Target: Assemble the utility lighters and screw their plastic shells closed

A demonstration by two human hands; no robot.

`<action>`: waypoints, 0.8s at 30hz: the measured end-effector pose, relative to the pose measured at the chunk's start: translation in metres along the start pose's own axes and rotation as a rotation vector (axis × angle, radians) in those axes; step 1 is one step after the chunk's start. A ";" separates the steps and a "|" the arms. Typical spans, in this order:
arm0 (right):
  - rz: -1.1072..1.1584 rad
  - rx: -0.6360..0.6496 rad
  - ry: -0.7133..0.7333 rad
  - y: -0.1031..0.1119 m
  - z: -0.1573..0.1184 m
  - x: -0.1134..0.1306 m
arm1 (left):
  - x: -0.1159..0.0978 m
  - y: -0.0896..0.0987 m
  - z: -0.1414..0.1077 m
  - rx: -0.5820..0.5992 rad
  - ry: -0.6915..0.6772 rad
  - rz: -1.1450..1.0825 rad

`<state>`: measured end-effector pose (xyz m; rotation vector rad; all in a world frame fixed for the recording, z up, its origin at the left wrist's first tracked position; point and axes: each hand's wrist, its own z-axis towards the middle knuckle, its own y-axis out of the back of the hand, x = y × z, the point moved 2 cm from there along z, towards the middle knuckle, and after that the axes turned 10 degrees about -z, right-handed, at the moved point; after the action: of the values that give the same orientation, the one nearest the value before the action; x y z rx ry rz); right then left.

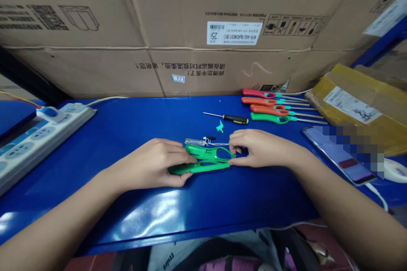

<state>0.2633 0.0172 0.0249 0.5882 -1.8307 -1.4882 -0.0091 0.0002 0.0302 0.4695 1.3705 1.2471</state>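
Note:
Two green lighter casing halves lie side by side on the blue table. The near half (206, 167) has my left hand (167, 161) closed around its left end, those fingers also reaching the far half (203, 152). At the right ends of the halves, my right hand (246, 148) is curled, thumb and fingers pinched on the casing; its exact grip is partly hidden. Just behind lie a clear lighter fuel tank (194, 142) with thin wires and a small black part (211, 138). A turquoise trigger (219, 126) and a black-and-yellow screwdriver (235, 119) rest farther back.
Several red, orange and green long-necked lighters (270, 110) lie at the back right. Beside them are a taped carton (349, 97) and a phone (338, 152) on a cable. A power strip (41, 135) stands left; a large cardboard box (178, 21) walls the back.

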 end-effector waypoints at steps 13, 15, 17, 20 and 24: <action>0.041 0.058 -0.048 0.006 -0.007 -0.006 | 0.059 0.015 -0.013 -0.457 0.627 -0.016; 0.019 0.013 -0.079 0.008 -0.007 -0.008 | 0.070 0.011 -0.015 -0.391 0.602 0.097; -0.014 -0.047 -0.102 0.011 -0.009 -0.012 | 0.073 0.007 -0.014 -0.413 0.524 0.230; -0.040 -0.119 -0.106 0.013 -0.014 -0.019 | 0.064 0.004 -0.010 -0.526 0.437 0.313; -0.052 -0.113 -0.099 0.009 -0.015 -0.025 | 0.040 -0.006 0.001 -0.366 0.263 0.204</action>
<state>0.2917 0.0271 0.0295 0.5191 -1.8039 -1.6705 -0.0162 0.0320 0.0071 0.1953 1.2913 1.7357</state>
